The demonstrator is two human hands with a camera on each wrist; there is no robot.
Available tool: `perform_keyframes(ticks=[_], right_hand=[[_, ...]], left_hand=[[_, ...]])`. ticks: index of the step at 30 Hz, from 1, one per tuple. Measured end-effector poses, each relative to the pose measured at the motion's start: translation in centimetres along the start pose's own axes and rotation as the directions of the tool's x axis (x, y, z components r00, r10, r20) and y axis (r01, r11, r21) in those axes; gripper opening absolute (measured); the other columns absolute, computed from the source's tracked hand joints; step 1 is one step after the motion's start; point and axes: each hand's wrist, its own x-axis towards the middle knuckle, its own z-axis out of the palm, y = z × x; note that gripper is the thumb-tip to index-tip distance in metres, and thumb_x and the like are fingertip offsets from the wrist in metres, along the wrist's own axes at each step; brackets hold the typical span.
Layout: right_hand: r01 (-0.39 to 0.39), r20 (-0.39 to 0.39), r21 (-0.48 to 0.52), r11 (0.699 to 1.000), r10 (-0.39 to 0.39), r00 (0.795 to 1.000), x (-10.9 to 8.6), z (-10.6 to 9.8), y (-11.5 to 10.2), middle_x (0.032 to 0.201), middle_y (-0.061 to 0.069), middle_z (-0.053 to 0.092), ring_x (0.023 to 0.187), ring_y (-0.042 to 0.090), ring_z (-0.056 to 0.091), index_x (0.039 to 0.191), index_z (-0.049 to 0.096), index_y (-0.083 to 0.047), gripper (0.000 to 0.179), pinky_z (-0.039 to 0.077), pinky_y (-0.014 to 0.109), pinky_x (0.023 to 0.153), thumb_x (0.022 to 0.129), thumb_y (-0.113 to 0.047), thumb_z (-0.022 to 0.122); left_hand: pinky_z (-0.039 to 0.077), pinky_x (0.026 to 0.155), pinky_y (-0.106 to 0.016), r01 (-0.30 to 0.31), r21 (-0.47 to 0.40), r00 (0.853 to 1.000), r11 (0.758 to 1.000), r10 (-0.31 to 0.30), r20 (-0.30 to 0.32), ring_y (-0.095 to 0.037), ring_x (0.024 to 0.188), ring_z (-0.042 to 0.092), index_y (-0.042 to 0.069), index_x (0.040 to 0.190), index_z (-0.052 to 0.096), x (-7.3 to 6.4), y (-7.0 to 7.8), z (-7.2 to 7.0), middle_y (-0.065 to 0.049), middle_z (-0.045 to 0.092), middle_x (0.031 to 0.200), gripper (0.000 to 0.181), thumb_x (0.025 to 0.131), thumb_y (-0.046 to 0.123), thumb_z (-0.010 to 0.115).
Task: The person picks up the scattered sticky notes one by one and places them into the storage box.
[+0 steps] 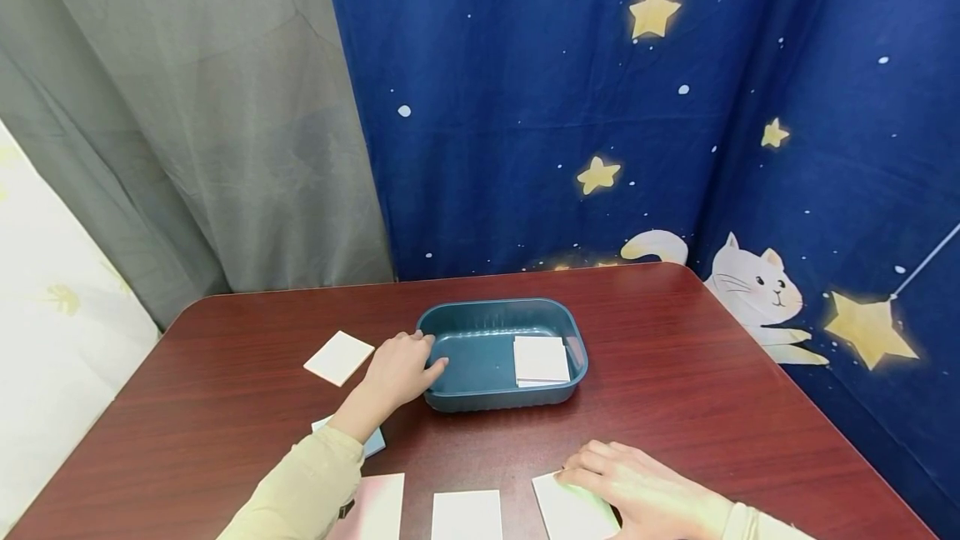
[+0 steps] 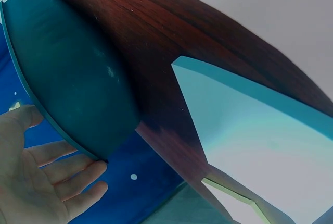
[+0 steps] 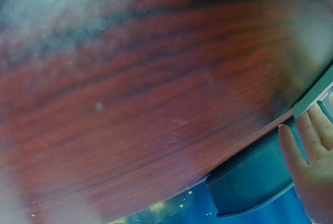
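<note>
My left hand [image 1: 408,365] rests at the left rim of a teal plastic basket [image 1: 483,402], with the thumb reaching over its inside. In the left wrist view the fingers [image 2: 78,177] lie nearly straight along the basket's rim [image 2: 57,125]. My right hand [image 1: 633,482] grips a white-and-green square note pad [image 1: 570,511] at the front right; the palm hides part of it. The right wrist view catches only the held pad's edge [image 3: 312,99] beside the fingers. A white note-pad stack [image 1: 542,361] sits in the basket's right end.
Two more pads, one pinkish [image 1: 382,507] and one white [image 1: 467,515], lie along the front of the red-brown table [image 1: 675,390]. A light-blue pad [image 1: 372,442] is partly hidden under my left forearm. Further back left lies another white pad [image 1: 339,358]. Curtains [image 1: 525,107] hang behind.
</note>
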Motion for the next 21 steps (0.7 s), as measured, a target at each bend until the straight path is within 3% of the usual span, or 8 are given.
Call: perform_keyframes(ticks=[10,21], right_hand=[[-0.057,0.023,-0.002,0.998,0.057,0.998,0.08,-0.07,-0.15,0.106,-0.021,0.046,0.092,-0.003,0.04,0.12,0.046,-0.033,0.059,0.042,0.027,0.075,0.071,-0.064,0.054],[0.009,-0.021,-0.06,0.998,-0.01,1.0,0.17,-0.1,-0.01,0.104,-0.019,0.046,0.092,-0.003,0.039,0.115,0.048,-0.03,0.057,0.041,0.025,0.076,0.07,-0.064,0.055]], left_hand=[[0.049,0.064,-0.039,0.003,-0.003,1.0,1.0,-0.003,0.002,-0.03,0.078,0.059,-0.002,0.098,0.063,0.05,-0.07,0.1,-0.019,0.062,0.096,0.04,0.08,0.033,0.061],[0.049,0.064,-0.039,0.001,-0.003,1.0,1.0,-0.001,0.0,-0.03,0.078,0.059,-0.002,0.098,0.063,0.04,-0.12,0.2,-0.019,0.062,0.096,0.039,0.08,0.033,0.062]])
